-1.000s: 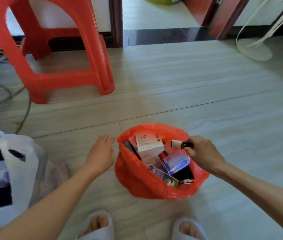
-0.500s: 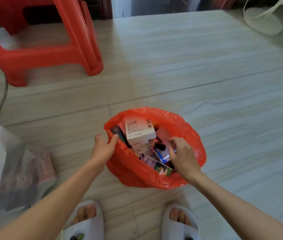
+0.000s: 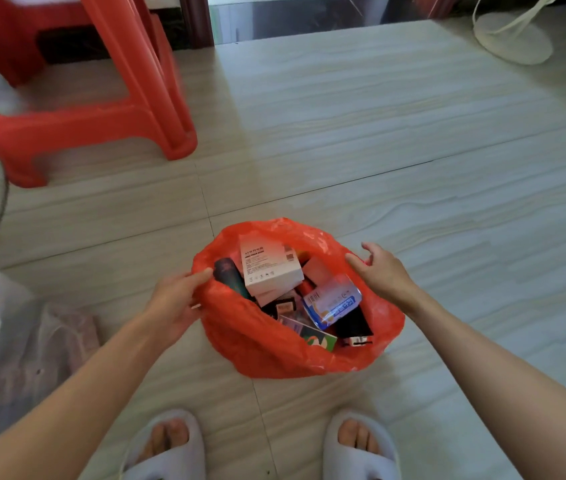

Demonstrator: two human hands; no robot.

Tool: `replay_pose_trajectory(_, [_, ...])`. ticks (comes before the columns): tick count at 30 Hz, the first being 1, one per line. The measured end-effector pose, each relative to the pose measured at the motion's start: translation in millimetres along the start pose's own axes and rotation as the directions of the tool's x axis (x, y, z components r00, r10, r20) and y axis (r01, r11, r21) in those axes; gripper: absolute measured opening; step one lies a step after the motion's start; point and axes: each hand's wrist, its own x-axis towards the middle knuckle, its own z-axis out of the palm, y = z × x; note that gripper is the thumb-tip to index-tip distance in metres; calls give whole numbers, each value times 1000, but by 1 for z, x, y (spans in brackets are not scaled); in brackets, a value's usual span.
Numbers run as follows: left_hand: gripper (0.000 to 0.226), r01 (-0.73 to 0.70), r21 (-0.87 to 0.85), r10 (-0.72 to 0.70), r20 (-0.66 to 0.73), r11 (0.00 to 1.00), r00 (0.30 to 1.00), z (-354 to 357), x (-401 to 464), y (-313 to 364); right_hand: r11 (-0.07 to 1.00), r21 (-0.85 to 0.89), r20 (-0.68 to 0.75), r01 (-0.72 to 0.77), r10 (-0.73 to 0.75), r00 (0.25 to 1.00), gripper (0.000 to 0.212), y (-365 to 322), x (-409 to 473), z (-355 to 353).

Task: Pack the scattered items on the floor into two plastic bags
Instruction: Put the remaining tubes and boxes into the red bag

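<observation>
Packing nearly complete — I see no loose items left on the visible tiled floor (image 3: pixel 396 140).

I read the thin orange plastic bag (image 3: pixel 274 344) as full: it sits on the floor just ahead of my pale slippers (image 3: pixel 167 445), mouth open, holding a white cardboard box (image 3: pixel 269 268), a blue-and-white foil packet (image 3: pixel 333 301), a dark cylindrical tube (image 3: pixel 229 273) and several smaller cartons. My left hand (image 3: pixel 174 299) has its grip pinched on the bag's left rim; my right hand (image 3: pixel 383 271) hovers at the right rim, fingers apart, holding nothing. A second, translucent white plastic bag (image 3: pixel 8 341) lies at the far left, contents blurred. Remaining, in my judgement: gather and close the orange bag's mouth. Legible writing — the white box appears to read "45W" in its top line; all other print is too small to read.
</observation>
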Motion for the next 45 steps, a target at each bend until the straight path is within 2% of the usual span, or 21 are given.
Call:
replay_pose_trajectory(2, [4,-167,204,193,-115,965,974,-2,-3,3,993,-70,-78,96,-102,992,33,-6,-12,2])
replay_pose_trajectory(4, [11,-332,381,418,-168,863,893,-4,-8,10,977,-37,-178,211,-214,961,15,-9,-33,4])
replay_pose_trajectory(6, [12,-464,491,589,-132,737,797,-2,-20,18,950,-1,-270,311,-299,915,10,-12,-56,5])
replay_pose_trajectory(8, [15,-536,558,676,-64,634,734,2,-31,21,913,-11,-277,407,-394,876,8,-10,-75,6])
replay_pose_trajectory(10, [17,-529,519,642,-52,671,765,3,-37,18,888,-50,-217,458,-457,863,2,-5,-84,10])
replay_pose_trajectory(12, [9,-405,326,456,-94,854,885,0,-37,16,893,-57,-238,446,-446,863,14,-1,-83,10])
replay_pose_trajectory(14, [7,-173,129,181,-57,976,982,-5,-35,16,933,32,-325,358,-329,887,18,-4,-72,6])
replay_pose_trajectory(15, [12,-80,108,81,-6,991,997,-9,-34,16,956,72,-341,285,-245,908,21,-6,-65,3])
replay_pose_trajectory(17, [15,14,198,-26,59,980,998,-16,-36,14,993,72,-207,93,-77,975,54,-8,-48,-2])
replay_pose_trajectory(18, [13,32,272,-51,63,962,997,-19,-37,11,998,59,-89,7,-2,996,68,-7,-41,-3])
replay_pose_trajectory(19, [11,38,349,-55,41,936,998,-22,-36,8,997,55,13,-60,59,998,73,-6,-36,-3])
replay_pose_trajectory(21, [8,1,477,28,-54,879,998,-26,-36,4,990,93,115,-109,98,989,53,-5,-32,-2])
replay_pose_trajectory(23, [6,-68,496,148,-126,866,981,-28,-35,10,983,172,69,-61,49,996,24,-6,-36,-2])
replay_pose_trajectory(26, [12,-177,468,222,-41,866,974,-21,-39,28,965,261,-34,23,-15,999,20,-19,-46,-12])
replay_pose_trajectory(28, [8,-186,452,176,64,872,982,-11,-48,39,970,233,-41,69,-61,997,21,-32,-54,-27])
replay_pose_trajectory(31, [3,-89,263,46,164,961,985,-5,-61,46,976,206,85,72,-91,992,27,-44,-66,-48])
replay_pose_trajectory(34, [5,-71,267,11,219,961,976,-13,-75,48,954,297,10,48,-54,999,28,-51,-77,-72])
replay_pose_trajectory(36, [8,-92,369,-5,253,925,967,-22,-85,50,904,427,19,-4,-5,1000,26,-58,-83,-89])
replay_pose_trajectory(39, [13,-109,640,-51,227,761,973,-33,-100,61,874,484,29,-44,34,999,28,-71,-93,-108])
replay_pose_trajectory(43, [25,-177,850,153,115,496,981,-31,-115,92,800,600,4,-12,12,1000,26,-91,-107,-128])
replay_pose_trajectory(45, [27,-197,857,243,87,476,966,-30,-123,107,740,672,55,-37,0,998,23,-101,-114,-132])
